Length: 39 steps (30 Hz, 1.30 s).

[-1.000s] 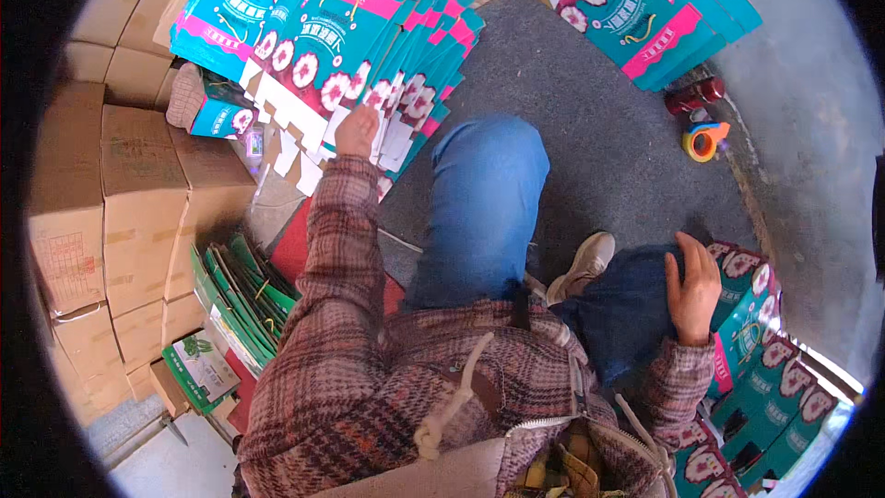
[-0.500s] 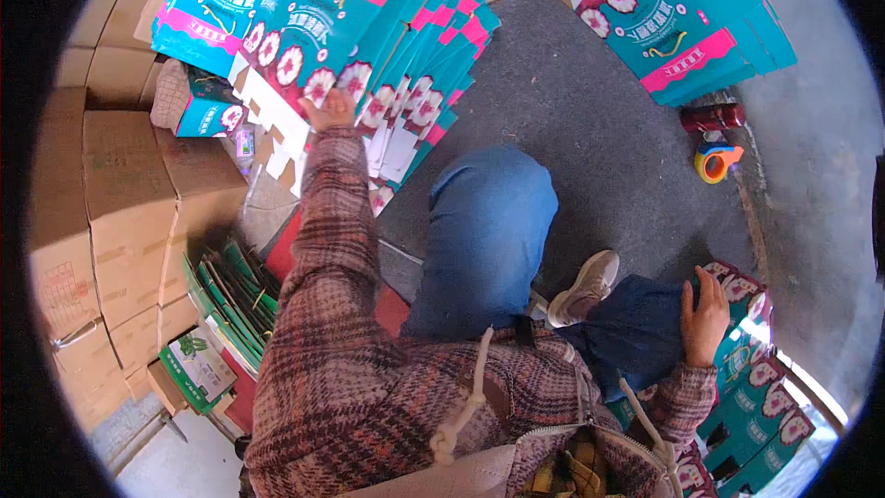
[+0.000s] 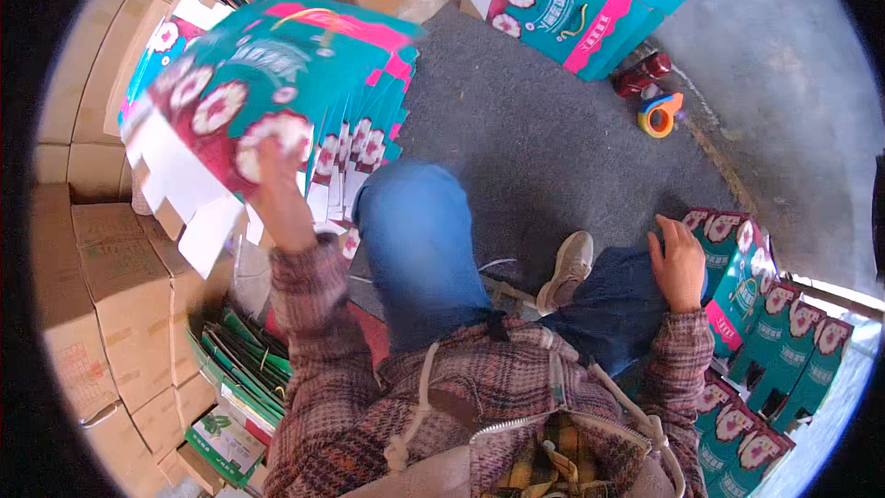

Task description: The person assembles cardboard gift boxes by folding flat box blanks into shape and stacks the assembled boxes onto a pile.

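The left hand [image 3: 277, 186] has its grip closed on a flat teal and maroon carton blank [image 3: 249, 101], lifted and blurred above the stack of matching blanks [image 3: 364, 143] just beyond it. The right hand [image 3: 680, 263] rests with its grip open on the knee, touching the folded teal cartons [image 3: 737, 267] beside it on the floor.

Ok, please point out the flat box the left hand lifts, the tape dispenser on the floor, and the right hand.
Flat box [image 3: 267, 83], head view, on its teal printed face.
Tape dispenser [image 3: 660, 116], head view, on its orange body.
Right hand [image 3: 680, 263], head view, on its back.
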Available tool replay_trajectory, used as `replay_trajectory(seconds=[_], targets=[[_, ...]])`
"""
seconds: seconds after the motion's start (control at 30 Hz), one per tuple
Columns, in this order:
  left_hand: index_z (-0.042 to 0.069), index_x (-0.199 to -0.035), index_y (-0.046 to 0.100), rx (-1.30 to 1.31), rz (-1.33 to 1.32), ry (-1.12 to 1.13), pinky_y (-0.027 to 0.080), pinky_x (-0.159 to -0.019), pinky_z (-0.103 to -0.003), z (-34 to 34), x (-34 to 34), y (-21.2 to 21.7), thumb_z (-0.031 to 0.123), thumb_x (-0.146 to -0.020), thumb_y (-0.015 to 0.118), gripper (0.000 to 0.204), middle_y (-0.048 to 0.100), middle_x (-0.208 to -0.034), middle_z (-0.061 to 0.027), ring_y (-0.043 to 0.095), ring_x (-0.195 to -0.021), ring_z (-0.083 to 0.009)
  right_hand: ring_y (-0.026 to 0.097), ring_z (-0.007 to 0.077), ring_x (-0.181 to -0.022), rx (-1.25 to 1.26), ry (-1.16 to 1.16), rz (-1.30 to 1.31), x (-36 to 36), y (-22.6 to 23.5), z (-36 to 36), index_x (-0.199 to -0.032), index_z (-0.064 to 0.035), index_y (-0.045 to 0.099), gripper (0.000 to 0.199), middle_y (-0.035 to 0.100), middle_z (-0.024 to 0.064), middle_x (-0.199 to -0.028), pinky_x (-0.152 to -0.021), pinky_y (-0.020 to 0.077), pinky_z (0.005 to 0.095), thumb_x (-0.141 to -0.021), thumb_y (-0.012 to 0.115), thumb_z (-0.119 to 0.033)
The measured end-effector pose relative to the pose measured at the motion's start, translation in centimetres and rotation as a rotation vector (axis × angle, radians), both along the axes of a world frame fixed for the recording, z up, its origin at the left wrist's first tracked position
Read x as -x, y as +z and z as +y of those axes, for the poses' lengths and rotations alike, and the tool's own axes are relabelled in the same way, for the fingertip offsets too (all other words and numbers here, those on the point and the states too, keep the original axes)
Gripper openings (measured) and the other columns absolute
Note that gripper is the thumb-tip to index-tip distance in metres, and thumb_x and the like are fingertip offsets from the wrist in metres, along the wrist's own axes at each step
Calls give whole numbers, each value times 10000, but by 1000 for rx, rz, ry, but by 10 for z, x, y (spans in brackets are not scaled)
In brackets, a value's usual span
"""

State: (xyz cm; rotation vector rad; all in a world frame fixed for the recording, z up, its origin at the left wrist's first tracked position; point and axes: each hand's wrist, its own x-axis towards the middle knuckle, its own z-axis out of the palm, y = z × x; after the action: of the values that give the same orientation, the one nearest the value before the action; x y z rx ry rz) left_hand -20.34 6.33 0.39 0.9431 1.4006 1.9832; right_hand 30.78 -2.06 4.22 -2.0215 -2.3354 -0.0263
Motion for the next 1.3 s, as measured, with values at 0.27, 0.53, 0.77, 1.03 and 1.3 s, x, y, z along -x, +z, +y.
replay_trajectory(seconds=[0.27,0.53,0.77,1.03,1.3], targets=[[-31,-941,594,132,720,-291,437,-657,-288,-34,-100,92,138,-920,558,174,630,-814,-87,544,-697,-160,601,317,-874,-87,-35,69,-26,10,-31,-1069,-27,562,286,620,140,-970,-766,484,408,-819,627,-152],[-13,-1117,579,45,363,-813,446,-725,-237,47,-186,51,167,-937,547,257,626,-936,-25,541,-802,-70,489,344,-1167,-559,-132,321,-49,34,-12,-1236,-25,499,440,478,184,-1287,-967,413,407,-835,637,-140],[-2,-1154,574,30,313,-1155,464,-805,-251,70,-192,43,168,-931,556,282,648,-1014,-41,582,-906,-89,564,304,-1049,52,118,654,-74,71,35,-1236,-14,520,460,595,204,-1087,-915,428,365,-911,573,-335],[-5,-1233,485,-133,967,-364,347,-1015,-403,94,-225,20,274,-759,730,603,499,-1259,-212,461,-1185,-341,527,71,-747,466,-52,1080,-37,27,75,-1007,6,626,414,595,-10,-790,-673,453,252,-947,525,-391],[-45,-1444,62,20,543,-1478,177,-1129,-414,13,-285,18,502,-658,784,1199,158,-1483,-261,158,-1395,-355,657,173,-794,385,-320,1259,20,-1,75,-1061,50,576,357,644,96,-905,-621,571,292,-955,500,-283]])
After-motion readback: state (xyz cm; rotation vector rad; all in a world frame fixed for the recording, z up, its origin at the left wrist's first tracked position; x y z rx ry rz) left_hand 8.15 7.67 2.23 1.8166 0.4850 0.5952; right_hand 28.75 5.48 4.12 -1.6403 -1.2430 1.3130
